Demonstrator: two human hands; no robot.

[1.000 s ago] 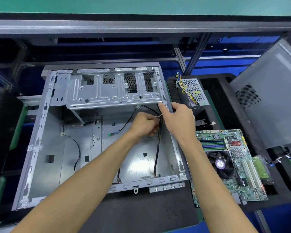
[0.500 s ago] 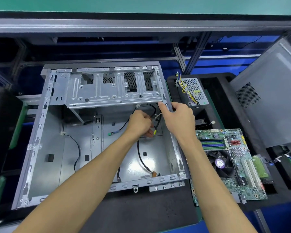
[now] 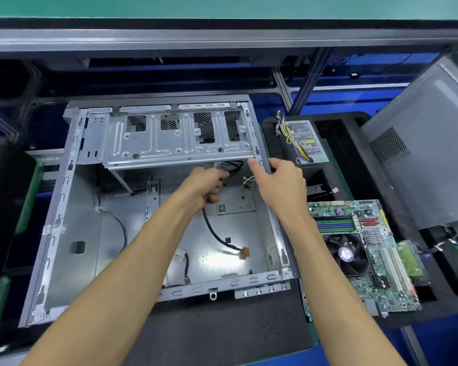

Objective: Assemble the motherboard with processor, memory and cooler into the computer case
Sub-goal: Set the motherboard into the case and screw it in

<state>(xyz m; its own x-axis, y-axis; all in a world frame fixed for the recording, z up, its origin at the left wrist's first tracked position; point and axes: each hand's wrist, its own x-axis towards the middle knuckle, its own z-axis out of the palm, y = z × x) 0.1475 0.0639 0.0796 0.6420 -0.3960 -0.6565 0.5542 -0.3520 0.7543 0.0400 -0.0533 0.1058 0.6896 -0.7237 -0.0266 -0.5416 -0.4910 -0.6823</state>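
Black foam matting [image 3: 222, 336] covers the bench beneath a grey metal shelf rail [image 3: 222, 39], with blue panels behind. On it the computer case [image 3: 64, 233] lies open, bare silver steel, its perforated drive cage [image 3: 175, 143] at the far end. The left hand [image 3: 206, 186] curls its fingers around a black cable [image 3: 212, 228] ending in a brown connector [image 3: 245, 252] on the case floor. The right hand [image 3: 278, 180] grips the case's right wall. Just right of the case lies the green motherboard [image 3: 365, 260], with fan cooler [image 3: 345, 253] and memory sticks [image 3: 333, 224] fitted.
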